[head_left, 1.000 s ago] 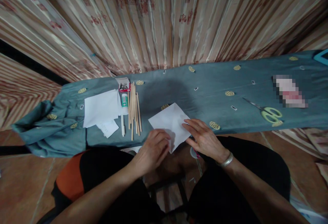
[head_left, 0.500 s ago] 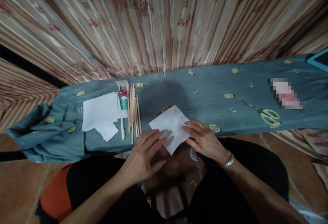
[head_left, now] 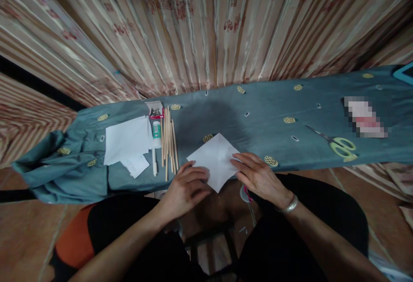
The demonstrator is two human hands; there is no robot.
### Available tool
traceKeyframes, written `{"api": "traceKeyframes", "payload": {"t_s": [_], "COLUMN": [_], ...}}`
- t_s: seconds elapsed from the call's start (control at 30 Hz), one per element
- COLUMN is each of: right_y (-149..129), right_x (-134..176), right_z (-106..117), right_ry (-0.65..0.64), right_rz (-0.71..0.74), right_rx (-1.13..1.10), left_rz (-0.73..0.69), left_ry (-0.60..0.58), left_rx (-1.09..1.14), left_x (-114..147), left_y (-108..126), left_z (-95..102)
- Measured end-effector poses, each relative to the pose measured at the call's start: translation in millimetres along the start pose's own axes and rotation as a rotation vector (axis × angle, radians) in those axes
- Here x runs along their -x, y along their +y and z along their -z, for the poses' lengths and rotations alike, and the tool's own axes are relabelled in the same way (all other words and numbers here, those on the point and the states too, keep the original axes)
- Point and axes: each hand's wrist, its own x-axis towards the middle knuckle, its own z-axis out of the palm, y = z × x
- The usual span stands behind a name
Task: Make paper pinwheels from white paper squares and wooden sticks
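A white square sheet of paper [head_left: 217,159] lies cornerwise at the front edge of the cloth-covered table, its near corner jutting past the edge. A faint crease runs down its middle from far corner to near corner. My left hand [head_left: 187,187] has its bent fingers closed at the sheet's left side. On the right side, my right hand [head_left: 260,176] grips the edge with fingertips on top; its thumb is mostly hidden. A silvery bracelet circles the right wrist.
Left of the sheet lie wooden sticks [head_left: 167,136], a glue stick [head_left: 156,134], a white pen [head_left: 155,162], a small open box of metal pieces [head_left: 156,111] and stacked white paper [head_left: 125,140]. Green-handled scissors [head_left: 340,146] and a blurred-out item [head_left: 366,118] lie right. A curtain [head_left: 206,28] hangs behind.
My left hand has closed its spread fingers at the sheet's left side. The sheet lies slightly flatter, and my right hand stays at its right edge.
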Motion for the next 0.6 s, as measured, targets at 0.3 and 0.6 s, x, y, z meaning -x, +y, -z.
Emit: {"api": "traceKeyframes", "payload": {"t_s": [0.3,0.6], "right_y": [-0.2,-0.7], "right_x": [-0.8,-0.6], "right_z": [-0.2,-1.2], "right_ry": [0.011,0.001], "right_rz": [0.003,-0.013], "right_rx": [0.004,-0.006], "left_rz": [0.192,0.154], "left_ry": [0.132,-0.084], "left_rx": [0.057,-0.359], "left_x": [12.5,14.7], "left_y": [0.7,-12.4], "left_z": [25.1,14.9]}}
